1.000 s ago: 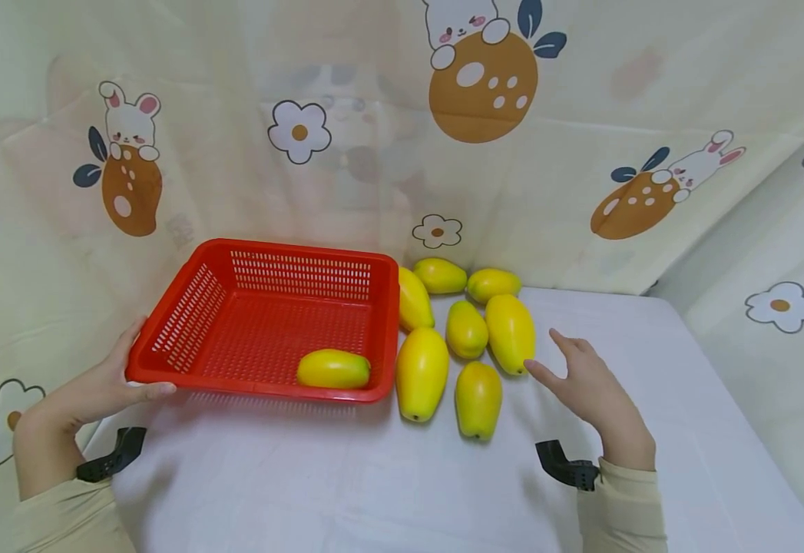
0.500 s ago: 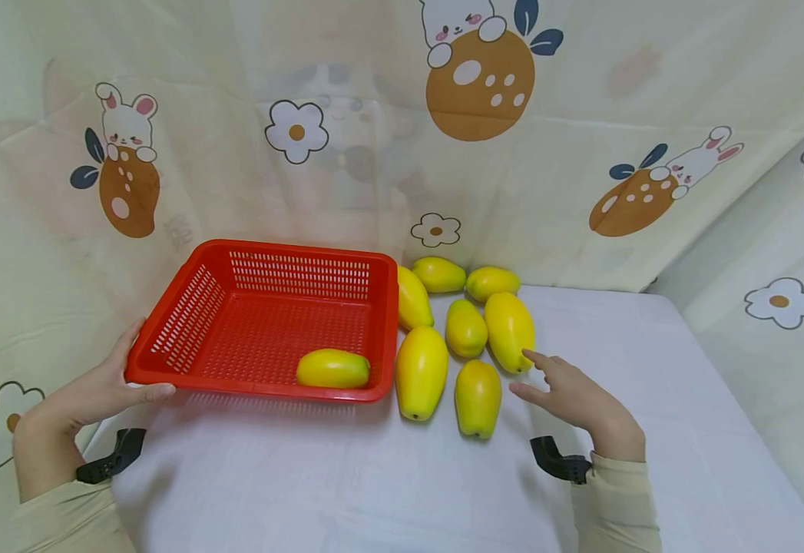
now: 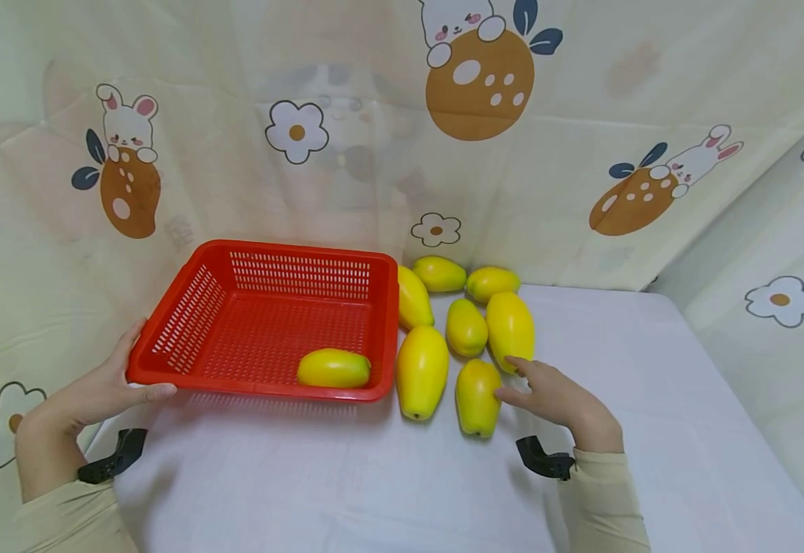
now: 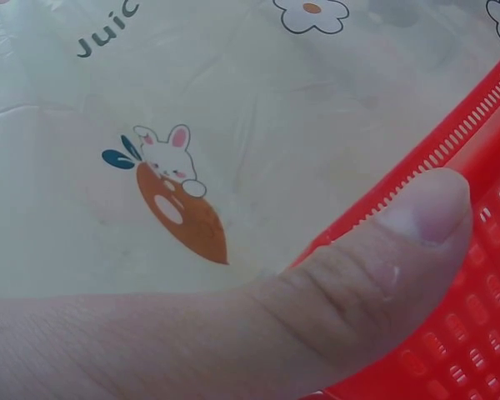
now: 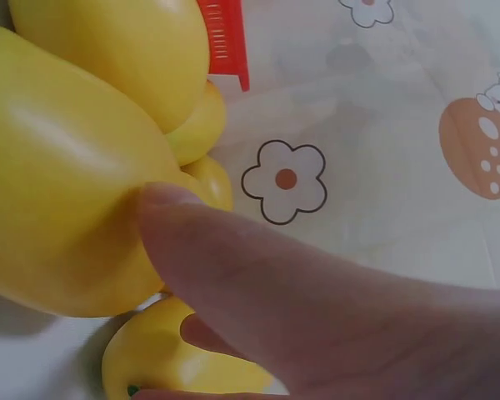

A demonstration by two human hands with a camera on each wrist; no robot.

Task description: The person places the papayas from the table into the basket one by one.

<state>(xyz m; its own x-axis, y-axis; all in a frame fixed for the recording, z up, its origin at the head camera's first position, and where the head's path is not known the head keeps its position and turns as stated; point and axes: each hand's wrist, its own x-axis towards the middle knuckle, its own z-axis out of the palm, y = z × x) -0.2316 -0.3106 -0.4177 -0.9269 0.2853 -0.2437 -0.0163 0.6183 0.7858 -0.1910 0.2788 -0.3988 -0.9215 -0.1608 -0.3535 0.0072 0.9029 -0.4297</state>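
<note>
My left hand (image 3: 100, 388) grips the left corner of a red plastic basket (image 3: 270, 388), thumb over the rim and the other fingers hidden behind it. One yellow mango (image 3: 333, 369) lies inside, at the front right. To the basket's right, several more mangoes lie on the table. My right hand (image 3: 560, 399) is beside the nearest one, a greenish-yellow mango (image 3: 476, 403), with its thumb tip right at the fruit's right side. Its index finger overlaps the lower end of a larger yellow mango (image 3: 511, 326). In the right wrist view, the thumb (image 5: 200, 242) meets the edge of a big mango (image 5: 58, 183).
Between basket and right hand lie a long mango (image 3: 421, 374) and a small rounder mango (image 3: 467, 329). Farther back are two mangoes near a printed curtain (image 3: 346, 184), which hangs behind the white-covered table (image 3: 374, 491). Each wrist wears a black band (image 3: 547, 461).
My right hand has moved left and slightly down, from right of the larger mango to the side of the nearest one. The left hand and basket have stayed in place.
</note>
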